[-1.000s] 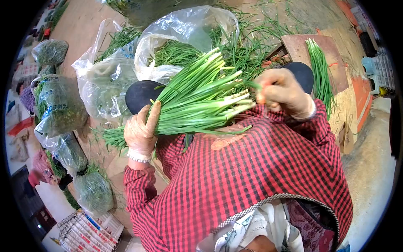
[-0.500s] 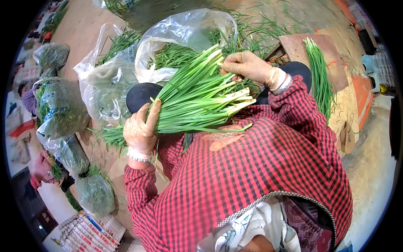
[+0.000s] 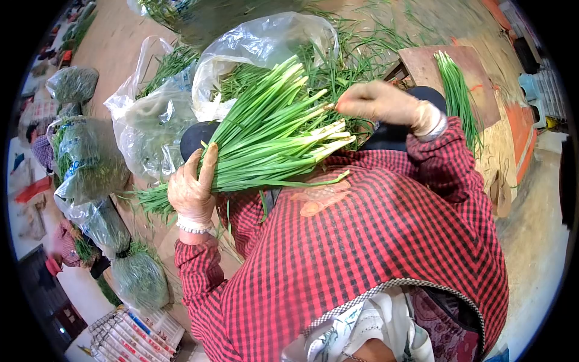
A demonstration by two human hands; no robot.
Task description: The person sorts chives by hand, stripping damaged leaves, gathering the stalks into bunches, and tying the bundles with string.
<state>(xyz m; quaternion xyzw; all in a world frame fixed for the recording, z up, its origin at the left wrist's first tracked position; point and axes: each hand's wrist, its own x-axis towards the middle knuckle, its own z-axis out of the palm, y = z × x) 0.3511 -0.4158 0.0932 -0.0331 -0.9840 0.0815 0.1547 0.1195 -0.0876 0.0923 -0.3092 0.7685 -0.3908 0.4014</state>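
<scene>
A large bunch of green stalks with pale ends (image 3: pixel 271 133) lies fanned across my lap. My left hand (image 3: pixel 193 187), in a thin glove with a beaded band at the wrist, is wrapped round its leafy side. At the pale ends, my right hand (image 3: pixel 383 105) is pinched, its fingertips touching or just beside the stalk tips; what they hold, if anything, is too small to name. Beyond my knees, an open clear plastic bag (image 3: pixel 265 36) contains more greens. Loose green leaves (image 3: pixel 344 72) are scattered next to it.
Another bundle of stalks (image 3: pixel 455 90) rests on a brown board (image 3: pixel 416 60) at the right. A second plastic bag (image 3: pixel 157 120) stands at the left, with several filled bags (image 3: pixel 90 157) further out. Another person (image 3: pixel 65 241) is at the far left. Folded printed sacks (image 3: pixel 129 338) lie lower left.
My right hand has moved from low beside the pale ends up to the upper stalks, then slightly back to the right. The bunch and my left hand have shifted slightly left.
</scene>
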